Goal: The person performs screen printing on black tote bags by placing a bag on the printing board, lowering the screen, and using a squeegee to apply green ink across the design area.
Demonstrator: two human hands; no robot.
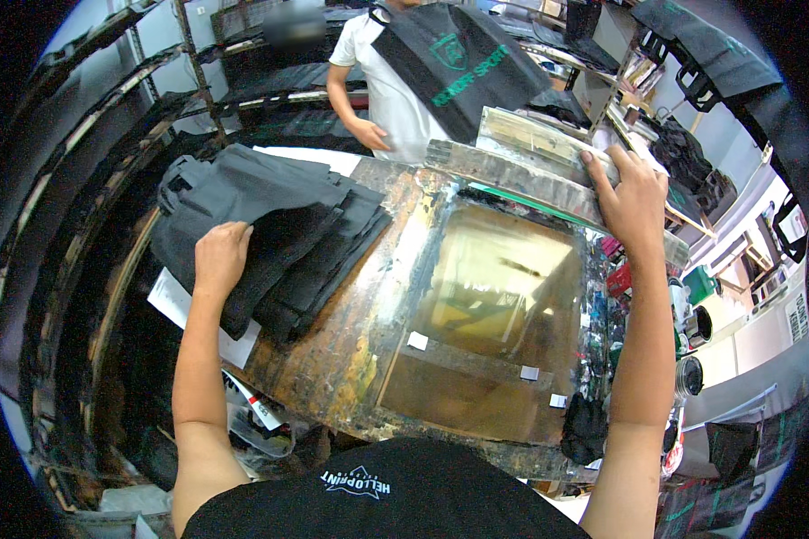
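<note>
My left hand (222, 259) is closed at the edge of the top black bag (274, 207), lifting a fold of it from a stack of similar flat black bags (306, 287). On the far right of the table, my right hand (634, 193) grips the upper edge of a worn wooden printing frame (548, 184), which stands tilted up. Before the frame lies a shiny brownish board (476, 386) with small white tabs (530, 373) stuck on it. Its upper part reflects light.
Across the table a person in a white shirt (391, 94) stands by a black bag with green print (467, 67). Drying racks (99, 162) curve along the left. Cans and jars (689, 373) and a dark cloth (586, 429) lie at the right edge of the stained table (333, 377).
</note>
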